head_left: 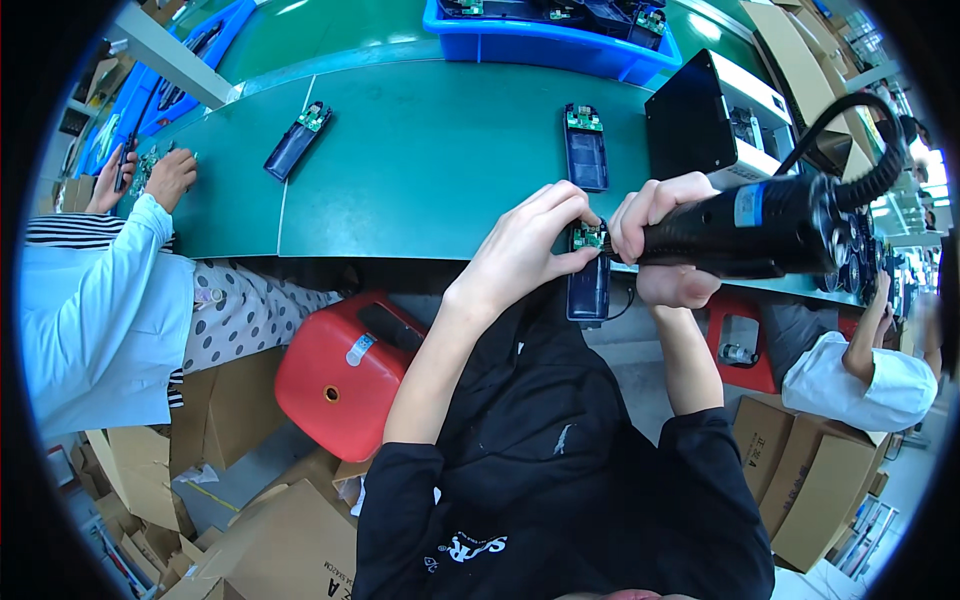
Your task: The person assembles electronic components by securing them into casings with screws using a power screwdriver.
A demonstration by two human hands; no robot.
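Note:
My left hand pinches the top end of a dark plastic casing, its fingers beside a small green circuit board. The casing hangs over the table's near edge, above my lap. Wrapped in my right hand is a black electric screwdriver, lying level with its tip toward the board. Where the tip meets the board is too small to make out. Just beyond, a similar open casing with a board lies on the green table.
Another casing lies further left. A blue bin of casings stands at the back, a black-and-white boxy device at right. The screwdriver's thick cable curves upward. A co-worker's hand works at left, near a red stool.

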